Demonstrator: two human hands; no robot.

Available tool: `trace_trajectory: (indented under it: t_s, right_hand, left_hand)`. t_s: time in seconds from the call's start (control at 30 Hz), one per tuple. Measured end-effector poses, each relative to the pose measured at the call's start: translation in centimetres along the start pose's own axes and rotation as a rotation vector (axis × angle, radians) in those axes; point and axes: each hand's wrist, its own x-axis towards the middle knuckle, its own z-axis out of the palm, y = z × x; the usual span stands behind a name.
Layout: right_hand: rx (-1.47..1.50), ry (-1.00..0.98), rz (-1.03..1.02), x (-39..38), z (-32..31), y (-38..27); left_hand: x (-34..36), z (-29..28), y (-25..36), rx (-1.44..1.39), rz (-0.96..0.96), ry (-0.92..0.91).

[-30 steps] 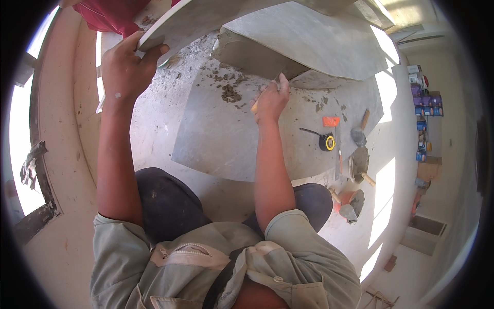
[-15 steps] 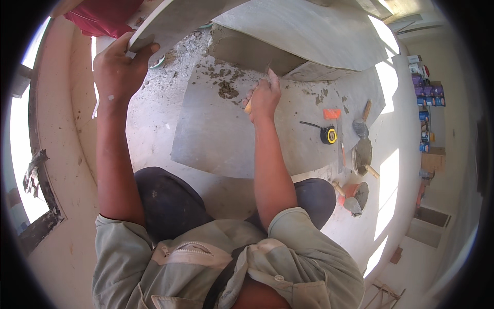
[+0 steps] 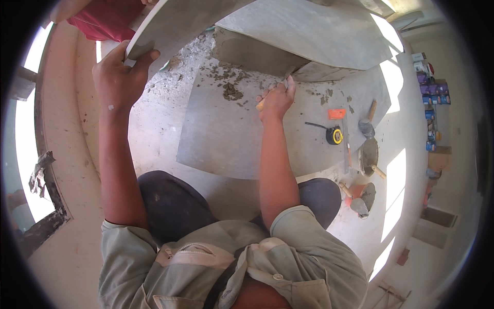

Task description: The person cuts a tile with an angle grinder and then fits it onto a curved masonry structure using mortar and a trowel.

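1. Left hand (image 3: 119,77): clamped on raised grey slab (image 3: 177,28), upper left.
2. Right hand (image 3: 278,100): curled around wooden-handled tool (image 3: 260,106), beside mortar bed (image 3: 252,53).
3. Round pan (image 3: 360,160), orange container (image 3: 354,191), right: apparently both hold grey paste (image 3: 369,153).

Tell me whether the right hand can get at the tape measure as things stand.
Probably yes: the tape measure lies close by on the gray slab, with nothing visible between it and the right hand. That hand grips a tool's handle, though, so it would likely need freeing first.
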Motion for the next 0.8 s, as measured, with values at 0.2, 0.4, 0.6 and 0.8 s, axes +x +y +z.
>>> trace_trajectory:
  t_s: [0.2,0.4,0.6,0.8]
  right_hand:
    - [-0.192,-0.155,0.047,-1.9,2.4,2.5]
    - [-0.033,0.026,-0.030,-0.3,0.0,1.0]
    - [-0.149,-0.071,-0.052,0.3,0.5,2.6]
    - [-0.016,-0.011,-0.001,0.0,-0.3,1.2]
  left_hand:
    - [0.1,-0.2,0.0,0.038,0.019,0.021]
    - [0.1,-0.7,-0.2,0.044,-0.114,-0.082]
    - [0.4,-0.6,0.1,0.079,-0.123,-0.075]
    - [0.2,-0.4,-0.4,0.035,-0.049,-0.020]
